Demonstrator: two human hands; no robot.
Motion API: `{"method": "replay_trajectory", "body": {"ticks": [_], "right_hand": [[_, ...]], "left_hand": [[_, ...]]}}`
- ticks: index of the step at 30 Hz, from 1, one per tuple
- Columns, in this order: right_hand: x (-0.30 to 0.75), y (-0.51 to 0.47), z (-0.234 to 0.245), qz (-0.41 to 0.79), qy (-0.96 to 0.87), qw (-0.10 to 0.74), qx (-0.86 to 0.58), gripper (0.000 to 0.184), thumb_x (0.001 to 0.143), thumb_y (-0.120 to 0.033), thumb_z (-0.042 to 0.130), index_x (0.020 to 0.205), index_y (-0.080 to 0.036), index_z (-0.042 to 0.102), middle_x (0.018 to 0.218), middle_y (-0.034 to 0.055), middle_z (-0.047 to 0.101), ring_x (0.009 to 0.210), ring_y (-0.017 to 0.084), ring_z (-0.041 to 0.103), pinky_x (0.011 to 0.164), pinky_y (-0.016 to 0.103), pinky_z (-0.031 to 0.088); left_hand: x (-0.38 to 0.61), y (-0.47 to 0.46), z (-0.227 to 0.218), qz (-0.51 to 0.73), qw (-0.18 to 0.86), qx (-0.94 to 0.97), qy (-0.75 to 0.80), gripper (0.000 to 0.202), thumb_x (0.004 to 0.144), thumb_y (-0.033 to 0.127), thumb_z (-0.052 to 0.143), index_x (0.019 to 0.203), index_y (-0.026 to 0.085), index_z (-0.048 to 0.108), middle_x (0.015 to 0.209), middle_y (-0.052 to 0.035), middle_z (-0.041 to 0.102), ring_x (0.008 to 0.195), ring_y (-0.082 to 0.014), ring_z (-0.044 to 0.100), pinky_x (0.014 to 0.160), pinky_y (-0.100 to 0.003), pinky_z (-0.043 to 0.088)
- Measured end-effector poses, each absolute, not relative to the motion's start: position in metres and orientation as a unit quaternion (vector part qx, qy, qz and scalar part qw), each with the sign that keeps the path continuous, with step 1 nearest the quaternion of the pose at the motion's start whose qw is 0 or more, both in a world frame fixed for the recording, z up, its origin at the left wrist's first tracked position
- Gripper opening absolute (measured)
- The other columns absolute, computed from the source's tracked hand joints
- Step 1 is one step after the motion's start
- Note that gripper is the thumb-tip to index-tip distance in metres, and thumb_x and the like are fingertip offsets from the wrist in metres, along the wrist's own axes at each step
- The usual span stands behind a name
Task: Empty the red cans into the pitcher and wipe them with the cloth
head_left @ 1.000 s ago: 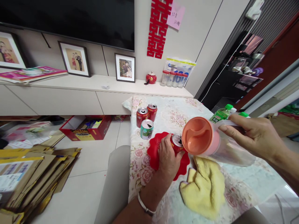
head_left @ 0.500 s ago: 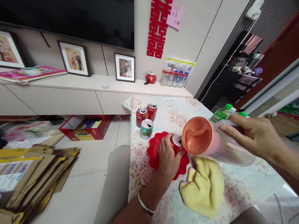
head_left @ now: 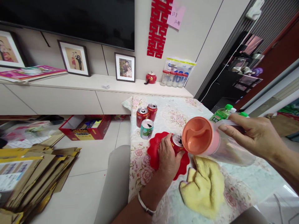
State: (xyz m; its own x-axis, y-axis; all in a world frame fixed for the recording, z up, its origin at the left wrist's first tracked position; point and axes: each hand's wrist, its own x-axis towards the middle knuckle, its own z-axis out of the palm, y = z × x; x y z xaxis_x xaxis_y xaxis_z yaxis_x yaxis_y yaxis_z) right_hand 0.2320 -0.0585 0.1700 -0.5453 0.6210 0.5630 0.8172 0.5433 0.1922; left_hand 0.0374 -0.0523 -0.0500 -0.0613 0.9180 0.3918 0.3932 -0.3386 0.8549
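My left hand [head_left: 168,155] is wrapped round a red drink can [head_left: 177,142] whose top is open. The can stands on a red scalloped plate [head_left: 155,155]. In my right hand [head_left: 251,132] is the handle of a clear plastic pitcher [head_left: 233,154] with an orange lid [head_left: 197,136]. The pitcher is tipped on its side, lid toward the can, its rim close beside the can's top. Whether liquid is flowing I cannot tell. A crumpled yellow cloth [head_left: 203,186] lies below the pitcher.
Left of the plate stand a green can [head_left: 147,129] and two red cans [head_left: 142,117]. Bottles with green caps [head_left: 220,113] are behind my right hand. The flowered tablecloth [head_left: 140,161] covers the table. Flattened cardboard [head_left: 44,174] and a red box [head_left: 86,128] are on the floor.
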Motion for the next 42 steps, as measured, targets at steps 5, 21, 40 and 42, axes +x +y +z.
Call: {"method": "replay_trajectory", "body": {"ticks": [5,21,40,42], "right_hand": [[0.2323,-0.059,0.1706,-0.226,-0.851,0.214,-0.423,0.052,0.106,-0.056,0.048,0.066,-0.024,0.04,0.047,-0.011,0.03,0.036,0.006,0.031,0.037,0.019,0.027],[0.2317,-0.0575,0.1705,-0.222,-0.852,0.214,-0.422,0.053,0.107,-0.056,0.048,0.065,-0.024,0.04,0.047,-0.011,0.03,0.036,0.006,0.03,0.037,0.019,0.027],[0.2305,-0.0587,0.1718,-0.227,-0.853,0.205,-0.423,0.053,0.107,-0.057,0.046,0.066,-0.025,0.038,0.048,-0.0113,0.029,0.036,0.006,0.031,0.037,0.019,0.026],[0.2303,-0.058,0.1719,-0.228,-0.853,0.206,-0.421,0.053,0.108,-0.057,0.045,0.066,-0.025,0.038,0.048,-0.0112,0.028,0.036,0.006,0.03,0.037,0.019,0.026]], "left_hand": [[0.0378,-0.0521,-0.0502,0.516,0.252,0.636,0.516,0.077,0.079,0.017,0.085,0.144,0.02,0.044,0.139,-0.0187,0.064,0.132,-0.0381,0.061,0.107,-0.06,0.052],[0.038,-0.0514,-0.0517,0.52,0.248,0.637,0.513,0.077,0.08,0.016,0.084,0.144,0.02,0.042,0.138,-0.0195,0.064,0.131,-0.039,0.061,0.106,-0.063,0.052],[0.0374,-0.0528,-0.0474,0.513,0.266,0.633,0.515,0.08,0.077,0.013,0.087,0.143,0.019,0.042,0.14,-0.0194,0.063,0.133,-0.0392,0.06,0.108,-0.062,0.05],[0.0376,-0.0529,-0.0474,0.514,0.264,0.633,0.515,0.08,0.077,0.012,0.087,0.143,0.02,0.042,0.14,-0.0193,0.063,0.134,-0.039,0.06,0.109,-0.062,0.05]]}}
